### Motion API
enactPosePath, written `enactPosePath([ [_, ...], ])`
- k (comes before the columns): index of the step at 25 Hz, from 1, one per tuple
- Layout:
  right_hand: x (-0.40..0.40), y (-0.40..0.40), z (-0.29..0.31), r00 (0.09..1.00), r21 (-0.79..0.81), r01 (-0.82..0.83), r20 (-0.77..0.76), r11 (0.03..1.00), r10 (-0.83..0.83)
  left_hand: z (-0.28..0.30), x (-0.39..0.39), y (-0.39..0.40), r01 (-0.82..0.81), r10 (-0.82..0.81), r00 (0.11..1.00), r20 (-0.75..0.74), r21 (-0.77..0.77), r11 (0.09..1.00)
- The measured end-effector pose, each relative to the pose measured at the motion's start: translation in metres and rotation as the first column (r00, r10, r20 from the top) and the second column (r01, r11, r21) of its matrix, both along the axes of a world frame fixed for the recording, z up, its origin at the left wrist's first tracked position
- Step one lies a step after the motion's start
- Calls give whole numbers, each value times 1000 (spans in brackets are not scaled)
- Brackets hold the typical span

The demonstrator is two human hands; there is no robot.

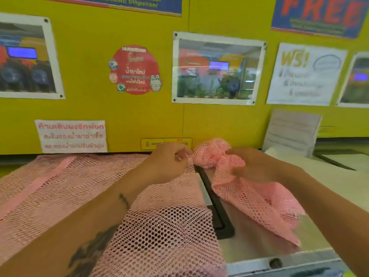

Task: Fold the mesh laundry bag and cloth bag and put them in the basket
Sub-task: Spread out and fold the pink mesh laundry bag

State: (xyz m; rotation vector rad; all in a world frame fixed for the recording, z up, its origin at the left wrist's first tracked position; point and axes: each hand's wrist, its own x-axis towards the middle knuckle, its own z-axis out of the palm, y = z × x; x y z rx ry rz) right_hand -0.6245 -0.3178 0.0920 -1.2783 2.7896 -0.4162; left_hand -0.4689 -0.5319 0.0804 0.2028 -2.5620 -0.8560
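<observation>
On the counter (259, 246) before a yellow wall (139, 116): handling of a pink mesh laundry bag (249, 196).
Right hand (253, 166) grips the bunched mesh bag above the counter's right part; left hand (169, 162), fingers curled, apparently pinches its far corner, though blur obscures this. A second pink mesh sheet (99, 186) lies spread flat at left.

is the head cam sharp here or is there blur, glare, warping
Head view: soft overall, wall signs smeared; motion blur on the bunched mesh laundry bag edge below the right hand; glare streaks on the framed photo; wide-angle bending of wall lines; even lighting, faint shadows.
</observation>
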Motion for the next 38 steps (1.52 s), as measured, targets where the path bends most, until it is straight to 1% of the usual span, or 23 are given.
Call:
enactPosePath([
  [4, -17, 30, -10, 998, 91, 51, 40, 995, -55, -3, -41, 48, 103, -91, 991, 96, -132, 986],
  [7, -25, 37, -23, 995, 213, 18, -97, 977, 3, -7, -71, 68, 54, -20, 987, 161, -211, 976],
  [9, -31, 43, -19, 992, 131, -61, -102, 989, 75, -9, -86, 80, 30, 10, 977, 214, -183, 983],
  [11, -39, 53, -3, 986, -13, -120, -117, 993, 118, -14, -98, 92, 67, -13, 939, 343, -148, 987],
  [13, -50, 65, 16, 973, -164, -188, -162, 968, 162, -22, -109, 100, 79, 28, 914, 404, -247, 966],
  [15, -65, 78, 31, 956, -319, -242, -242, 916, 168, -20, -116, 108, -27, 95, 962, 256, -255, 967],
  [17, -87, 94, 45, 956, -456, -209, -279, 865, 84, 0, -120, 113, -187, 187, 982, 2, -3, 982],
  [18, -99, 100, 51, 961, -433, -160, -273, 887, 40, 11, -114, 113, -221, 232, 970, -67, 136, 966],
  [19, -112, 106, 56, 965, -287, -102, -261, 952, 24, 18, -103, 113, -212, 233, 969, -76, 219, 953],
  [20, -120, 110, 61, 973, -51, -57, -225, 997, 44, 27, -90, 114, -171, 167, 985, 37, 195, 966],
  [21, -126, 113, 63, 983, 172, -29, -174, 985, 59, 36, -79, 118, -109, 76, 956, 284, 105, 988],
  [22, -129, 111, 62, 989, 302, -11, -140, 953, 56, 46, -68, 128, -23, 8, 829, 560, 20, 1000],
  [23, -130, 107, 59, 988, 339, -22, -137, 940, 72, 52, -62, 137, 59, -17, 677, 736, -31, 998],
  [24, -129, 100, 56, 982, 331, -46, -157, 942, 103, 55, -60, 141, 91, -34, 607, 794, -27, 995],
  [25, -129, 91, 52, 976, 320, -84, -166, 944, 143, 56, -65, 145, 59, -23, 646, 763, -20, 998],
  [26, -127, 81, 45, 972, 329, -128, -147, 936, 184, 52, -75, 148, -10, 30, 746, 665, -34, 999],
  [27, -127, 71, 36, 969, 327, -172, -113, 929, 219, 47, -89, 149, -103, 127, 839, 529, -74, 992],
  [28, -126, 63, 28, 968, 323, -212, -57, 922, 243, 38, -105, 148, -201, 241, 886, 396, -139, 970],
  [30, -127, 52, 16, 962, 315, -269, 32, 910, 273, 18, -136, 151, -252, 320, 902, 291, -248, 935],
  [33, -136, 49, 10, 936, 255, -351, 110, 901, 333, -10, -158, 154, -225, 389, 834, 392, -402, 888],
  [34, -140, 52, 12, 936, 204, -349, 133, 915, 327, -14, -159, 152, -248, 420, 835, 355, -438, 864],
  [36, -150, 60, 14, 940, 142, -326, 151, 935, 305, -13, -155, 147, -326, 400, 901, 170, -343, 881],
  [38, -156, 63, 17, 946, 141, -305, 159, 942, 283, 2, -142, 139, -376, 376, 927, 6, 3, 927],
])
